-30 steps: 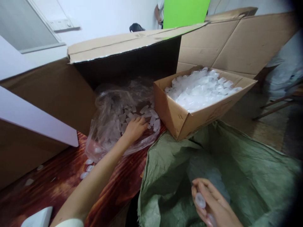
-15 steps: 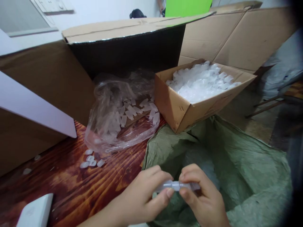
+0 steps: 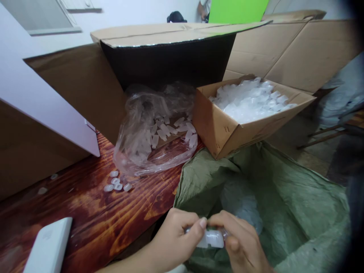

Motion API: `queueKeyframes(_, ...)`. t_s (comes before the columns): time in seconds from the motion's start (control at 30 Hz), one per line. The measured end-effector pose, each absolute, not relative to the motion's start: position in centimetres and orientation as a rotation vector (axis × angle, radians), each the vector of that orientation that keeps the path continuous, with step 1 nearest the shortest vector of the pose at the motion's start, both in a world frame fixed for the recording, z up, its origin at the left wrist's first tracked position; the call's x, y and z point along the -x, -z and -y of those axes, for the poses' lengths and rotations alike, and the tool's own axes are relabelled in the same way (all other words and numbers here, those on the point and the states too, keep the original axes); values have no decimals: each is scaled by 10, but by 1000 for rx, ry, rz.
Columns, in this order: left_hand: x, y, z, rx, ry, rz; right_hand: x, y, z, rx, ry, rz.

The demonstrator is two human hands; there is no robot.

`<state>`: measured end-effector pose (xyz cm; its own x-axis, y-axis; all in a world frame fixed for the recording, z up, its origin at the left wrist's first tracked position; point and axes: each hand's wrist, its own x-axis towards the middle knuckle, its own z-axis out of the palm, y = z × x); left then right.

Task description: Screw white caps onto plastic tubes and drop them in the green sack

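Low in the head view, my left hand [image 3: 176, 237] and my right hand [image 3: 241, 246] pinch the two ends of one small clear plastic piece [image 3: 212, 238], fingers closed on it. They hover over the mouth of a green woven sack [image 3: 284, 197]. A clear plastic bag [image 3: 148, 132] holding several small clear pieces lies on the wooden table [image 3: 93, 220] beyond my left hand. A small cardboard box [image 3: 227, 132] full of clear pieces stands behind the sack.
A large open cardboard carton [image 3: 85, 83] lies on its side behind the bag. Several loose caps [image 3: 117, 184] rest on the table. A white flat object [image 3: 48, 246] sits at the lower left. Another person stands far back by a green panel [image 3: 236, 10].
My left hand left the plastic bag and came back to meet my right hand. Both now pinch one clear piece, pressed shorter and held lower over the sack.
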<state>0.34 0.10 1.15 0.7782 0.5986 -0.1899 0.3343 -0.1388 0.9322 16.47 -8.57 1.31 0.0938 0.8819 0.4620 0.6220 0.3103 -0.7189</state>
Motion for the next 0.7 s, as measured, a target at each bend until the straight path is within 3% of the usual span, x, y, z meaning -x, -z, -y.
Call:
queueKeyframes(0.13,4,-14,-7,-1806,-297,-695,-183,-18,92,1315,-51,2010)
queueKeyframes(0.23,8,-20,-8,-1885,-280,-604,-191,-22,93,1296,-19,2264)
queueKeyframes(0.7,-6,-13,-18,-1861,-346,-539,-183,-29,80,1272,197,2267)
